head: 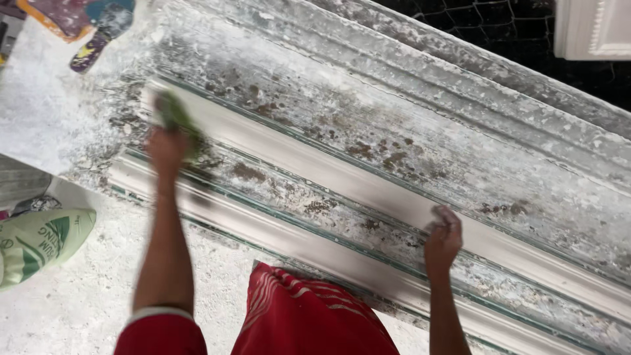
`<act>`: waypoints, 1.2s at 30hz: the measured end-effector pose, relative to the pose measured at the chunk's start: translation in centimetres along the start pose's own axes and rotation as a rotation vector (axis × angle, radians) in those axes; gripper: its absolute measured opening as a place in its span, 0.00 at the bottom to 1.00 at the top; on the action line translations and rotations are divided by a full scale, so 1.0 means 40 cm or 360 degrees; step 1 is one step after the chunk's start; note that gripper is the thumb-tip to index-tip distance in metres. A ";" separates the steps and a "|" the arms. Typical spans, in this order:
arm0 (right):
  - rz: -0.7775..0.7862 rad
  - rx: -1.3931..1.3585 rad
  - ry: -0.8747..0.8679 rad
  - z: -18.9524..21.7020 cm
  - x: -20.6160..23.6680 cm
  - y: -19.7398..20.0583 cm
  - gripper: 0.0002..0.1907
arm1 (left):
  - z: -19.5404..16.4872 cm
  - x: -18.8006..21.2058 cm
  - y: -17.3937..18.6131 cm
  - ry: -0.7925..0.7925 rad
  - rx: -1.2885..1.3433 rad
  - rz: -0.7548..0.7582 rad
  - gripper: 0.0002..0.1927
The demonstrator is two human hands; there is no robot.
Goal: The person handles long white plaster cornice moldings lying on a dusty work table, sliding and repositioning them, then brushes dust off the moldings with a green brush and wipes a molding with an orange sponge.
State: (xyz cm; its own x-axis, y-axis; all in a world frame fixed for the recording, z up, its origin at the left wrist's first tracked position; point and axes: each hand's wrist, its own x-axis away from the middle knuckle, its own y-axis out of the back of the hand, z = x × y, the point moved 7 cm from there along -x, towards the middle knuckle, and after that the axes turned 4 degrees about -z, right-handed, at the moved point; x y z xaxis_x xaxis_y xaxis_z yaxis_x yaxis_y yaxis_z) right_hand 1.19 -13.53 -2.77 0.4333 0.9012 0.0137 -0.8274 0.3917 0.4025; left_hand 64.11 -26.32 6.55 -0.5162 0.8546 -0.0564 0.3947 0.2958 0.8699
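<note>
Sack (39, 244) of pale green plastic with darker green print lies at the left edge on the dusty floor. Left hand (168, 146) is closed over a blurry green scrubbing pad (174, 113), pressing it on the long white plaster moulding (394, 197) that runs diagonally across the crusty grey bench. Right hand (443, 238) is curled loosely with fingertips on the moulding's smooth strip, holding nothing I can make out. Paint-spattered trowels (92, 29) sit top left.
</note>
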 end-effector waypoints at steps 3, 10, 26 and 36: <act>0.0169 0.0192 0.0469 0.079 0.038 -0.137 0.15 | -0.161 0.361 -0.221 -0.0313 0.0944 0.0156 0.29; 0.0408 0.0495 0.0798 0.188 0.046 -0.266 0.17 | -0.255 0.652 -0.509 -0.0530 0.1277 0.0861 0.35; 0.0396 0.0427 0.0527 0.201 0.126 -0.271 0.24 | -0.257 0.733 -0.514 0.0353 0.1407 0.1522 0.41; 0.0460 0.0759 0.0712 0.299 0.293 -0.419 0.15 | 0.343 0.117 0.155 0.0093 0.1769 -0.0189 0.37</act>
State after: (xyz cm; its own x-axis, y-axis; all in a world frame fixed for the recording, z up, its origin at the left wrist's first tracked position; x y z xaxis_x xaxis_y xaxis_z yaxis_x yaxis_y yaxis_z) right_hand 24.43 -11.76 1.59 -0.0528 0.9864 -0.1553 -0.5961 0.0936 0.7974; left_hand 74.57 -14.62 4.97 -0.6190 0.7830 -0.0614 0.7853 0.6159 -0.0627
